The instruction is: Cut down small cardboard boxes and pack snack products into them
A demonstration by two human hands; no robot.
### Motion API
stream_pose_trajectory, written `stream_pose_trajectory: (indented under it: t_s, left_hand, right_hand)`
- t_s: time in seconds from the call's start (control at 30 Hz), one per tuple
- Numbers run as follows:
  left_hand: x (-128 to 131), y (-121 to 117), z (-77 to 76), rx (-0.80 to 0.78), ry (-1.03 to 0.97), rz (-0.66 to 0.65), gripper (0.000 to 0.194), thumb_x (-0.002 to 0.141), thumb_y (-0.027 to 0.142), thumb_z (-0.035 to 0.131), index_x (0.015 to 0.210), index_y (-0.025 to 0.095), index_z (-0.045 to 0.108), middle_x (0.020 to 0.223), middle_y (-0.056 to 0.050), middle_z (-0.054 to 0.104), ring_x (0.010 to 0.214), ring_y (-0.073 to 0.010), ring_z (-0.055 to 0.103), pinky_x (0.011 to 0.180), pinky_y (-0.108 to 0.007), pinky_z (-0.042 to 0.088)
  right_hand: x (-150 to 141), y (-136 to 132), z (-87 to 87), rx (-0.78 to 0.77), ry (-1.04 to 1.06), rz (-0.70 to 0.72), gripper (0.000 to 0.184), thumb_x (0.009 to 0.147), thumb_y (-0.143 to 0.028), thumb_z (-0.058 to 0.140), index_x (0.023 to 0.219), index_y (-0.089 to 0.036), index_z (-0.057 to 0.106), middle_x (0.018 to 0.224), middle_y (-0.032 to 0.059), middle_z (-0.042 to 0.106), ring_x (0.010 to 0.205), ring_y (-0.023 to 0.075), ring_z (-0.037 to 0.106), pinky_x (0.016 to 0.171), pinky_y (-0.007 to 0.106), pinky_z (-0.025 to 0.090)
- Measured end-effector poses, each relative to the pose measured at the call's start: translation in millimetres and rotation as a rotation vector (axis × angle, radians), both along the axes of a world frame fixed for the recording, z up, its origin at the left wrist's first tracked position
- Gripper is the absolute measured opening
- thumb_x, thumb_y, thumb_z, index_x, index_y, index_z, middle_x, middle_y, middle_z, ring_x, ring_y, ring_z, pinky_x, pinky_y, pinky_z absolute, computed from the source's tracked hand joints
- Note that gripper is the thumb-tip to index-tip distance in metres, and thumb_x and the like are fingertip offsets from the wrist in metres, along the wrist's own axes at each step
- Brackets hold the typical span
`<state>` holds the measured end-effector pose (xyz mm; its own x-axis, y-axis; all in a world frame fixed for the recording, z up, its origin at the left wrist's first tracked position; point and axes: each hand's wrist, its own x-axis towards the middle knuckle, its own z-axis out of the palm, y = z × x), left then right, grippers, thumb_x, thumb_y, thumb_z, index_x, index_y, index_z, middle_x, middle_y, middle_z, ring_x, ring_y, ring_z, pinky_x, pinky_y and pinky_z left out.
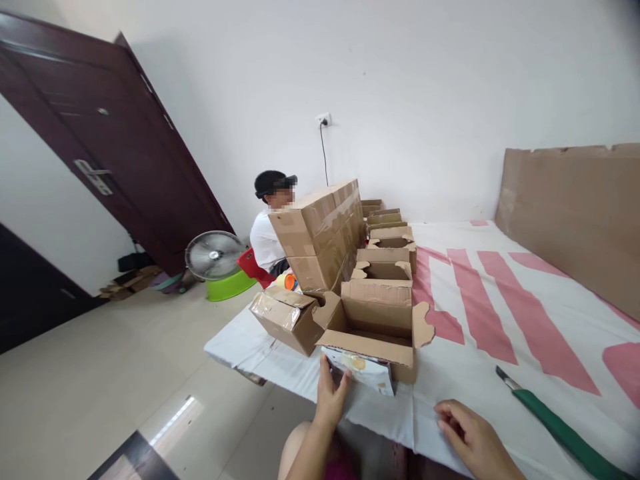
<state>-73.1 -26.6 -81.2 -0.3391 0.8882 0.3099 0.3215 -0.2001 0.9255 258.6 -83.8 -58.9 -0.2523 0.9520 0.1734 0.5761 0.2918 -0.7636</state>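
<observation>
The printed packet [363, 371] is just in front of the near wall of the open carton [367, 345], above the edge of the cloth-covered worktop [450, 370]. The left hand [331, 400] has its grip on the packet's left end; the right hand's [467, 427] grip is half open, with nothing visible in it. Since the hold is at one end, the other could swing; a light touch there from the right hand would probably steady it. The fingers are best clear of the green-handled knife [555, 424], blade exposed, to the right.

Left of the carton sits a taped box [283, 319]; beyond it, open cartons [383, 272] run in a row beside stacked boxes [313, 230]. A large cardboard sheet [570, 207] stands at the right. Farther off are a seated person [267, 241], a fan [214, 255], a dark red door [113, 120] and a wall socket [323, 120].
</observation>
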Motion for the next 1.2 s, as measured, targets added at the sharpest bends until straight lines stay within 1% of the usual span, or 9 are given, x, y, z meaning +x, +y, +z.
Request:
stream_pose_trajectory:
  t_s: [0.2, 0.33, 0.43, 0.53, 0.67, 0.83, 0.93, 1.0, 1.2]
  left_hand:
    - [-2, 1, -5.9, -0.030, -0.008, 0.011, 0.092, 0.076, 0.062, 0.066, 0.149, 0.020, 0.028, 0.159, -0.017, 0.031, 0.148, -0.0340, 0.029, 0.121, -0.050, 0.026]
    - [-2, 1, -5.1, -0.030, -0.012, 0.019, 0.092, 0.076, 0.061, 0.067, 0.148, 0.019, 0.030, 0.158, -0.018, 0.032, 0.147, -0.0342, 0.031, 0.121, -0.049, 0.026]
    - [0, 0, 1.4, -0.021, -0.005, 0.013, 0.087, 0.076, 0.059, 0.068, 0.146, 0.020, 0.034, 0.153, -0.017, 0.040, 0.145, -0.0336, 0.035, 0.119, -0.048, 0.030]
    - [3, -1, 11.1, 0.003, 0.004, -0.021, 0.076, 0.080, 0.055, 0.067, 0.141, 0.021, 0.038, 0.146, -0.015, 0.048, 0.140, -0.0312, 0.042, 0.116, -0.045, 0.035]
    - [6, -1, 19.7, 0.024, -0.003, -0.064, 0.067, 0.083, 0.055, 0.063, 0.135, 0.019, 0.039, 0.137, -0.014, 0.053, 0.132, -0.0282, 0.049, 0.111, -0.042, 0.038]
    - [10, 4, 22.2, 0.031, -0.092, -0.027, 0.069, 0.076, 0.058, 0.069, 0.127, 0.020, 0.043, 0.127, -0.013, 0.057, 0.119, -0.0274, 0.056, 0.104, -0.041, 0.043]
    - [14, 7, 25.8, 0.014, -0.144, -0.020, 0.063, 0.071, 0.057, 0.074, 0.116, 0.020, 0.049, 0.113, -0.010, 0.062, 0.107, -0.0264, 0.061, 0.095, -0.040, 0.048]
    - [18, 10, 29.0, 0.001, -0.143, -0.004, 0.058, 0.069, 0.053, 0.075, 0.110, 0.020, 0.050, 0.107, -0.009, 0.063, 0.101, -0.0258, 0.062, 0.091, -0.040, 0.048]
    - [32, 26, 36.8, -0.031, -0.120, 0.051, 0.055, 0.067, 0.044, 0.075, 0.110, 0.019, 0.051, 0.106, -0.009, 0.063, 0.101, -0.0266, 0.061, 0.091, -0.040, 0.046]
  right_hand:
    - [0, 0, -2.4, 0.005, 0.000, -0.012, 0.033, 0.092, -0.049, 0.045, 0.097, -0.023, 0.066, 0.088, 0.0056, 0.072, 0.075, 0.0190, 0.066, 0.072, 0.030, 0.054]
    - [0, 0, -1.3, -0.009, -0.016, 0.003, 0.033, 0.093, -0.049, 0.044, 0.098, -0.023, 0.065, 0.088, 0.0056, 0.072, 0.076, 0.0190, 0.067, 0.073, 0.029, 0.053]
    - [0, 0, 0.0, -0.015, -0.027, 0.006, 0.034, 0.093, -0.049, 0.044, 0.100, -0.023, 0.065, 0.090, 0.0052, 0.072, 0.078, 0.0187, 0.067, 0.075, 0.029, 0.053]
    - [0, 0, 0.3, -0.012, -0.040, 0.007, 0.033, 0.093, -0.048, 0.044, 0.099, -0.023, 0.065, 0.090, 0.0049, 0.072, 0.077, 0.0186, 0.067, 0.074, 0.029, 0.053]
    - [1, 0, -0.5, -0.010, -0.039, 0.005, 0.032, 0.093, -0.047, 0.045, 0.099, -0.023, 0.065, 0.089, 0.0045, 0.072, 0.076, 0.0182, 0.067, 0.074, 0.028, 0.053]
    - [2, 0, -0.9, -0.002, -0.025, 0.011, 0.030, 0.093, -0.045, 0.046, 0.098, -0.023, 0.066, 0.089, 0.0043, 0.072, 0.076, 0.0179, 0.067, 0.073, 0.027, 0.053]
    - [1, 0, -2.8, 0.003, -0.007, 0.011, 0.030, 0.093, -0.045, 0.046, 0.100, -0.023, 0.066, 0.089, 0.0041, 0.072, 0.076, 0.0174, 0.067, 0.073, 0.026, 0.054]
    - [1, 0, -4.7, 0.007, 0.000, 0.004, 0.030, 0.093, -0.046, 0.046, 0.099, -0.023, 0.066, 0.088, 0.0036, 0.072, 0.075, 0.0172, 0.067, 0.072, 0.026, 0.054]
    - [0, 0, -3.4, 0.030, 0.008, -0.010, 0.027, 0.091, -0.043, 0.049, 0.097, -0.024, 0.067, 0.087, 0.0027, 0.073, 0.073, 0.0169, 0.067, 0.071, 0.025, 0.054]
